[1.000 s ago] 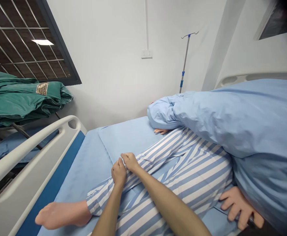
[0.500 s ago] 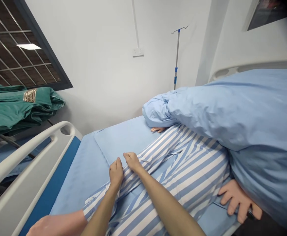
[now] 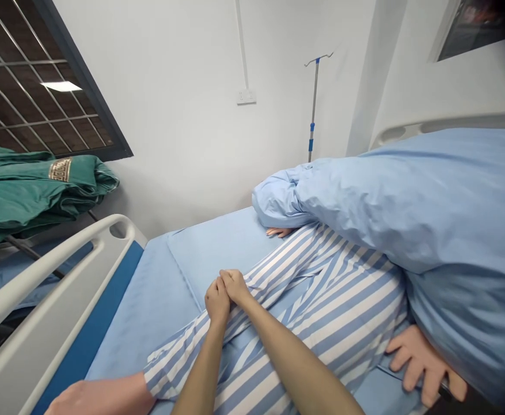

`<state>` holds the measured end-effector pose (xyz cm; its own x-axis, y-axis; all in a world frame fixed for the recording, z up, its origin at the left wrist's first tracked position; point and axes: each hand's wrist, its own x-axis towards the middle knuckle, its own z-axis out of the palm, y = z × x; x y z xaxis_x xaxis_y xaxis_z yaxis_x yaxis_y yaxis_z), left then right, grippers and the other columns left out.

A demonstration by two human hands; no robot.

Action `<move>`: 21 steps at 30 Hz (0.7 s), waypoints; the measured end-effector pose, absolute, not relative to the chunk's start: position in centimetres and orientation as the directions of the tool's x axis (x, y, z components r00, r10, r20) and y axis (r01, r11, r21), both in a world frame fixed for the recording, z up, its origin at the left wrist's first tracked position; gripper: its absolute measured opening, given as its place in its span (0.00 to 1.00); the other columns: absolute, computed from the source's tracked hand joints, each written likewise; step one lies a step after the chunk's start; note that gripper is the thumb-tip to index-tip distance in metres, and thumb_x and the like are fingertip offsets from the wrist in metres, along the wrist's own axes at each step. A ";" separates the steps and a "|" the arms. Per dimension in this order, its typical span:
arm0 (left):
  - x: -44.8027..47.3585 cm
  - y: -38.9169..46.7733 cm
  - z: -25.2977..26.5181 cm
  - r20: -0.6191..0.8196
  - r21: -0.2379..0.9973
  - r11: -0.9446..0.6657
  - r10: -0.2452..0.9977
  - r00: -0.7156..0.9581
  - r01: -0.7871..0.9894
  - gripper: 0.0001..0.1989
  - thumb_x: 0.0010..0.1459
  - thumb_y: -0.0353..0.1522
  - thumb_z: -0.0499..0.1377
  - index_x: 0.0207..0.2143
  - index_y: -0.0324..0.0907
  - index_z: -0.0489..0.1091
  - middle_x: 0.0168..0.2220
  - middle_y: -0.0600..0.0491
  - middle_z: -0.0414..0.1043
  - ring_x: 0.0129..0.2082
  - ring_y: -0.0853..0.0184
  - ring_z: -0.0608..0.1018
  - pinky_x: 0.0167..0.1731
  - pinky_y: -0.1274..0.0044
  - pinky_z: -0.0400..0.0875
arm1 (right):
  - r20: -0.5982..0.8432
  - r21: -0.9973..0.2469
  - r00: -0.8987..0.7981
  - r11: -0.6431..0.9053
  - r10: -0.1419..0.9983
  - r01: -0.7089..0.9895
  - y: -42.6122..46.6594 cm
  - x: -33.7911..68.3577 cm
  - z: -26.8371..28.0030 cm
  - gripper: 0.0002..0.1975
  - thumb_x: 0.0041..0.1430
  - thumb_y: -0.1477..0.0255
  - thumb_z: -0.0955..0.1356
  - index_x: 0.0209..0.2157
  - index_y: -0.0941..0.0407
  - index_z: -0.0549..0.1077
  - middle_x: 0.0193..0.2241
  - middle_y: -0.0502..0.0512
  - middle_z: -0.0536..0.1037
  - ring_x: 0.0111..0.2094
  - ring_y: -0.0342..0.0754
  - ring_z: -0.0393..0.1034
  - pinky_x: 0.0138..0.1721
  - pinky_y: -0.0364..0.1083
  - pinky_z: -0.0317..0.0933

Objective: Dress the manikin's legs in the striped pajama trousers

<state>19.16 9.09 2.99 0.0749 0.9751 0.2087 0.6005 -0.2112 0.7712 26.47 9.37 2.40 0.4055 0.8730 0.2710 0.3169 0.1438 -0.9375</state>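
My left hand [image 3: 217, 298] and my right hand [image 3: 234, 285] are both closed, side by side and touching. They lie on the far leg of blue-and-white striped trousers [image 3: 178, 340], with the fabric gripped beneath them. The fingertips are tucked under and hidden. The trousers are on a manikin lying on the bed; its bare pinkish foot [image 3: 101, 395] sticks out of the cuff at lower left. One manikin hand [image 3: 422, 360] rests at the near bed edge, fingers spread. Another manikin hand [image 3: 278, 232] peeks out on the far side, mostly covered.
A light blue quilt [image 3: 364, 202] covers the manikin's upper body. The bed's end board [image 3: 83, 276] rises at left. Beyond it lies folded green cloth [image 3: 31, 190]. An IV pole [image 3: 314, 109] stands by the wall, near a socket [image 3: 246, 97].
My left hand has moved right along the trouser leg and now touches my right hand, which has hardly moved. The view has shifted slightly.
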 end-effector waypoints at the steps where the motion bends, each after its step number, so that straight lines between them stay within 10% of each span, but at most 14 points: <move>1: 19.2 9.1 3.0 0.219 0.760 -0.218 0.973 0.074 0.612 0.21 0.55 0.41 0.40 0.19 0.42 0.64 0.20 0.53 0.67 0.23 0.70 0.66 0.23 0.79 0.55 | 0.275 -0.934 0.403 0.143 0.873 0.328 9.4 26.9 2.5 0.19 0.54 0.65 0.56 0.13 0.58 0.59 0.13 0.45 0.56 0.19 0.38 0.50 0.20 0.39 0.45; 21: 22.4 11.2 5.6 0.240 0.782 -0.256 0.965 0.104 0.568 0.14 0.46 0.36 0.47 0.12 0.41 0.53 0.13 0.60 0.46 0.18 0.75 0.55 0.19 0.80 0.49 | 0.400 -0.850 0.382 0.182 0.833 0.494 8.3 30.5 2.4 0.20 0.56 0.66 0.55 0.13 0.58 0.57 0.13 0.46 0.56 0.18 0.38 0.49 0.21 0.40 0.41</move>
